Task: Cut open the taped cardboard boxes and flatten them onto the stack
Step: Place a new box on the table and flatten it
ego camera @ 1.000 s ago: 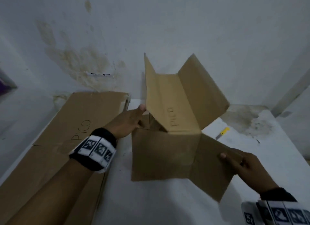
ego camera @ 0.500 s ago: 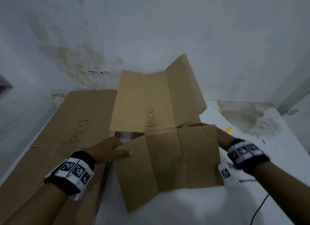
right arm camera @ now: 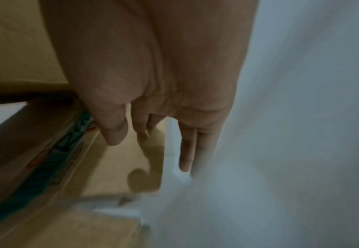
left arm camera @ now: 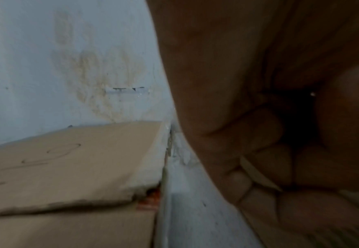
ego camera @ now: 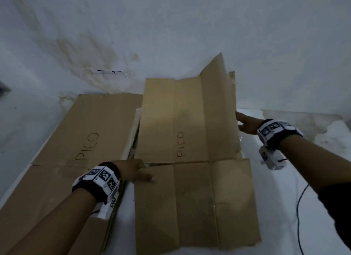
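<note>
On the white table (ego camera: 284, 207) | my opened box (ego camera: 190, 140) lies long axis toward the wall | left hand (ego camera: 133, 169) pinches its left edge | right hand (ego camera: 247, 122), fingers straight, touches its right edge

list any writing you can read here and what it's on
"PICO": handwritten on the opened box, reading up its middle panel.
"PICO": handwritten on the top sheet of the flattened stack.
Blue and red print on a box edge in the right wrist view: too blurred to read.
</note>
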